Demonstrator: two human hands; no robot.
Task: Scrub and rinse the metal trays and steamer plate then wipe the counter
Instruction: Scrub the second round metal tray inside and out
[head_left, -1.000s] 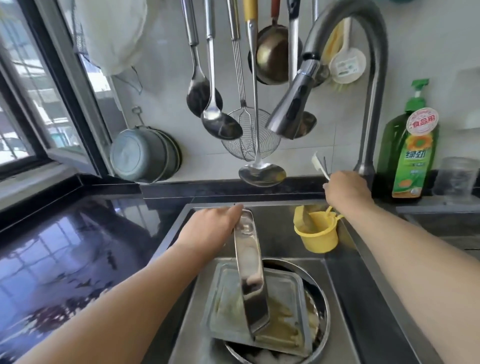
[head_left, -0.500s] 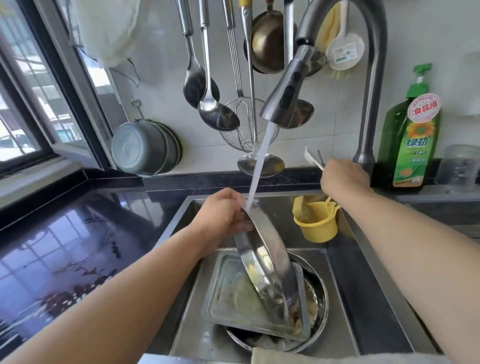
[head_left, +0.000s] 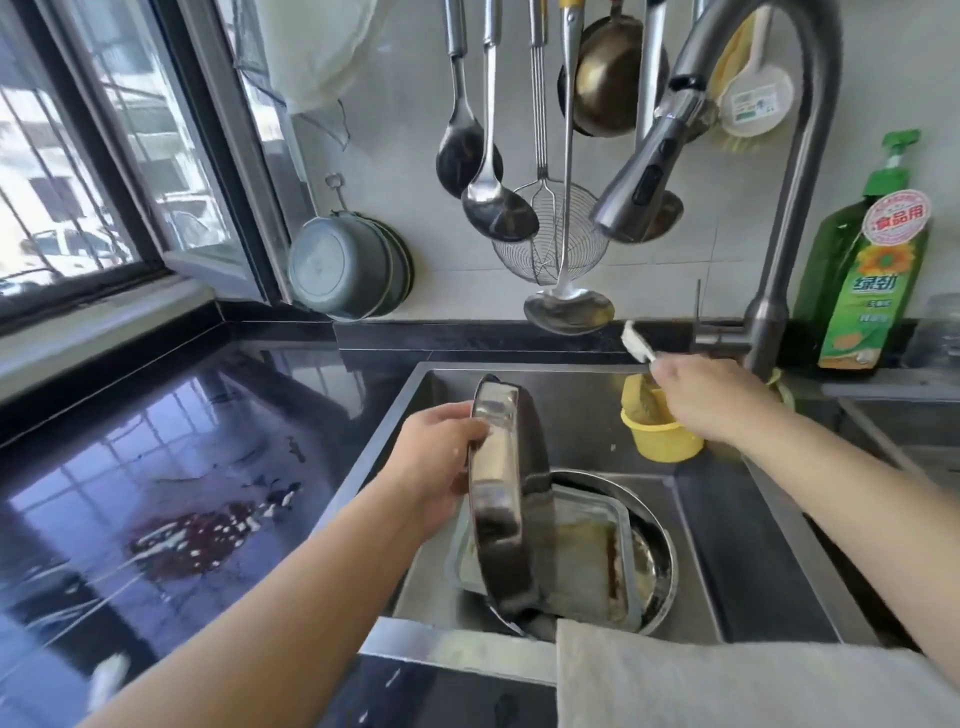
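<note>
Left hand has its fingers curled round the rim of the upright metal tray, holding it on edge above the sink, and the water has stopped: half a second ago a stream from the faucet head was running onto this tray, and now nothing falls from the nozzle at all. The tray has also swung back from its slant under the spout to nearly vertical, its underside turned toward the camera, its lower corner down among the dishes in the sink. Right hand is at the back of the sink, just by the faucet base, and pinches a thin pale-tipped tool, a small brush perhaps, too small to be sure. Below the held tray a second tray lies flat in a round bowl in the sink, with yellowish residue across it, so that was a quick wetting rather than a final rinse, I'd say; scrubbing looks still to come. Left of the sink, the dark counter carries a reddish spill, unwiped. A cloth drapes over the sink's front edge.
</note>
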